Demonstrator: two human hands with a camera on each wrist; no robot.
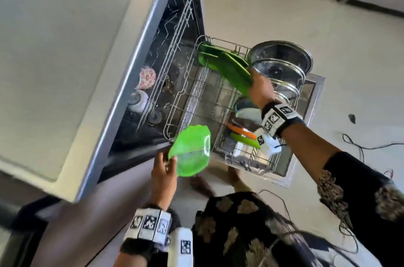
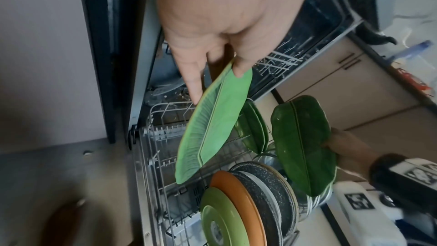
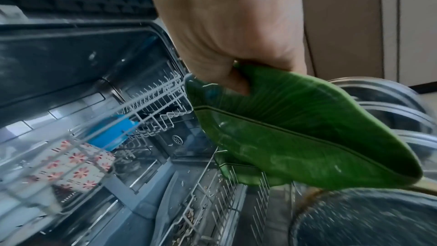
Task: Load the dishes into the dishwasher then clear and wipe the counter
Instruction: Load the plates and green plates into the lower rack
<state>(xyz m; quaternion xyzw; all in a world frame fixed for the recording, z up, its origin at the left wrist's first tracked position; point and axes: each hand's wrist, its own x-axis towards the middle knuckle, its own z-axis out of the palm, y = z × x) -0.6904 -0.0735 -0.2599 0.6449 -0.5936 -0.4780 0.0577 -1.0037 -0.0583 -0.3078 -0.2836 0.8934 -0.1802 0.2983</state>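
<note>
Left hand (image 1: 164, 174) pinches light-green leaf-shaped plate (image 1: 192, 150) – right hand (image 1: 260, 89) grips dark-green leaf-shaped plate (image 1: 235, 71) over wire lower rack (image 1: 185, 100), seemingly not seated

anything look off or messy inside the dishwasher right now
Yes: crumbs and food bits lie scattered on the dishwasher floor under the lower rack, so it looks dirty before the wash. The plates themselves look whole; the left hand and right hand each hold a green leaf plate.
</note>
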